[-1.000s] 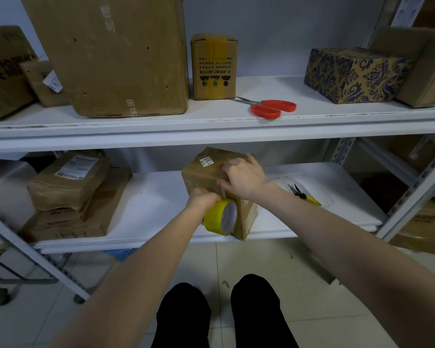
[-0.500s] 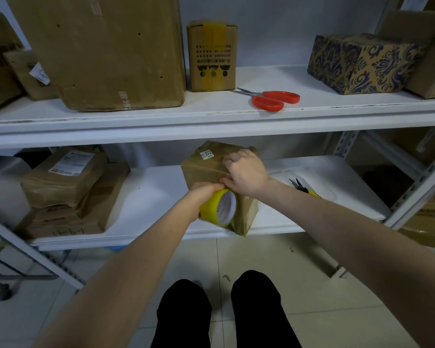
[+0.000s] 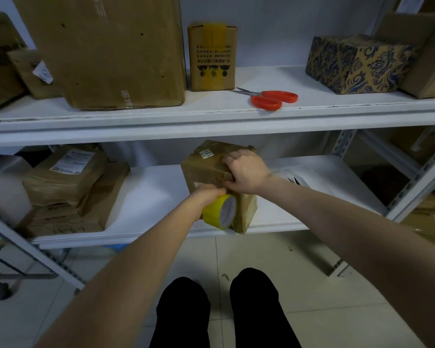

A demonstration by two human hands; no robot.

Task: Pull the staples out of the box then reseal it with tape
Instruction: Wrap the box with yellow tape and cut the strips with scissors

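Observation:
A small brown cardboard box (image 3: 206,167) with a white "131" sticker stands near the front edge of the lower white shelf (image 3: 151,194). My left hand (image 3: 206,193) grips a yellow tape roll (image 3: 220,211) held against the box's near face. My right hand (image 3: 246,173) lies over the box's top right edge, fingers curled on the cardboard and thumb close to my left hand. Black plier tips (image 3: 293,180) peek out behind my right forearm on the same shelf.
Red-handled scissors (image 3: 271,97) lie on the upper shelf (image 3: 211,119) among a large carton (image 3: 106,51), a small taped carton (image 3: 212,55) and a blue-gold patterned box (image 3: 359,64). Stacked parcels (image 3: 63,187) fill the lower shelf's left. Metal uprights (image 3: 417,177) stand right. My legs are below.
The tape roll and my left hand stay pressed to the box front while my right hand has shifted slightly along the top edge. The camera has tilted a little.

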